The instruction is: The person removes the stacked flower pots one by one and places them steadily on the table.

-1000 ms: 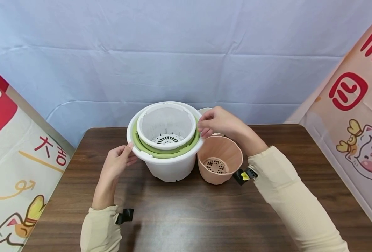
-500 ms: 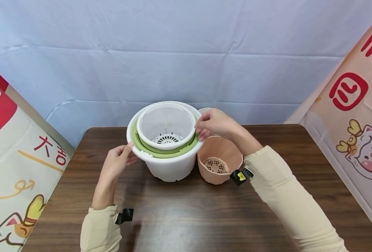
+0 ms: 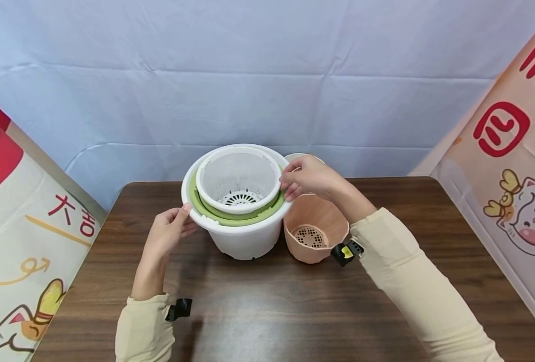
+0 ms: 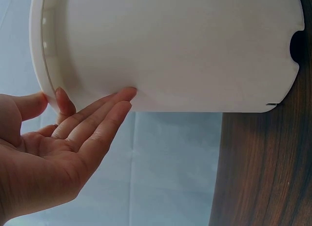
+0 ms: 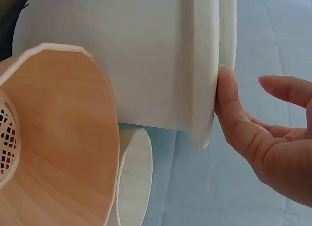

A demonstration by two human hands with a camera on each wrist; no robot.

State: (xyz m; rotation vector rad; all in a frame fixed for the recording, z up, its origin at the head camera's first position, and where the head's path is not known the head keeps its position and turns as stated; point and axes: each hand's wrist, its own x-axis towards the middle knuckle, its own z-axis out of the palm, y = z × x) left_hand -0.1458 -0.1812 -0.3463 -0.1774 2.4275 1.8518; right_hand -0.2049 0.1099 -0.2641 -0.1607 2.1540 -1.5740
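Note:
A large white plant pot (image 3: 245, 244) stands on the table with a green pot (image 3: 233, 220) nested in it. Innermost sits a smaller white pot (image 3: 238, 168) with a slotted bottom. My left hand (image 3: 168, 231) pinches the large pot's rim at its left side; in the left wrist view the other fingers (image 4: 105, 123) extend under the rim along the wall. On the right side, my right hand (image 3: 310, 176) has its fingertips at the nested rims. In the right wrist view one finger (image 5: 228, 89) touches the white rim, while another digit stands apart from it.
A peach-coloured pot (image 3: 322, 213) with a perforated bottom stands right beside the stack. Behind it is another whitish pot (image 5: 135, 172), mostly hidden by the right hand in the head view. The wooden table (image 3: 258, 306) ends at a pale blue cloth backdrop (image 3: 231, 100). Printed banners hang at both sides.
My right hand has moved slightly left, its fingertips now at the inner white pot's rim. The left hand and the nested pots stay in place.

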